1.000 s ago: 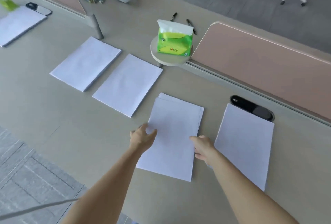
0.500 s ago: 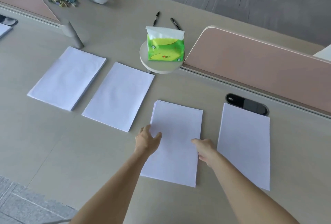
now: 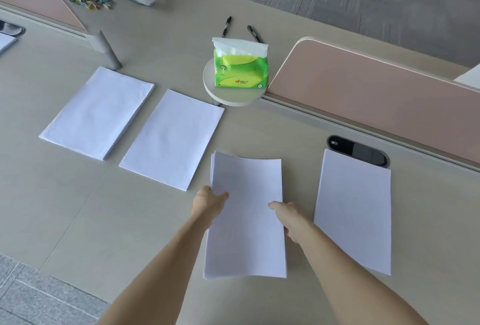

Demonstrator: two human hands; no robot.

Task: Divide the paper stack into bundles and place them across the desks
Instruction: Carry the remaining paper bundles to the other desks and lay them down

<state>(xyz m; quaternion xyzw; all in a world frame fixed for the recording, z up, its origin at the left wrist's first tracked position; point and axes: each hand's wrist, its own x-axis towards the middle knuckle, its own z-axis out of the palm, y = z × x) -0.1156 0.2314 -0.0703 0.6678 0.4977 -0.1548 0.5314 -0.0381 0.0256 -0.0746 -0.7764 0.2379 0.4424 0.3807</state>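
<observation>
Third bundle (image 3: 246,195) is now squared. A second ago its sheets lay skewed and fanned on the desk (image 3: 78,208); now the edges line up. Its far end bows, so I judge it at least partly lifted.

Left hand (image 3: 209,201) pinches its left edge, thumb on top, fingers hidden beneath. Right hand (image 3: 288,217) does the same on the right edge.

The bundle sits toward the desk's near edge, between the second bundle (image 3: 172,137) and the right-hand bundle (image 3: 355,208), apart from both. The far-left bundle (image 3: 98,113) lies beyond.

Reading: tidying done, placing comes next.
</observation>
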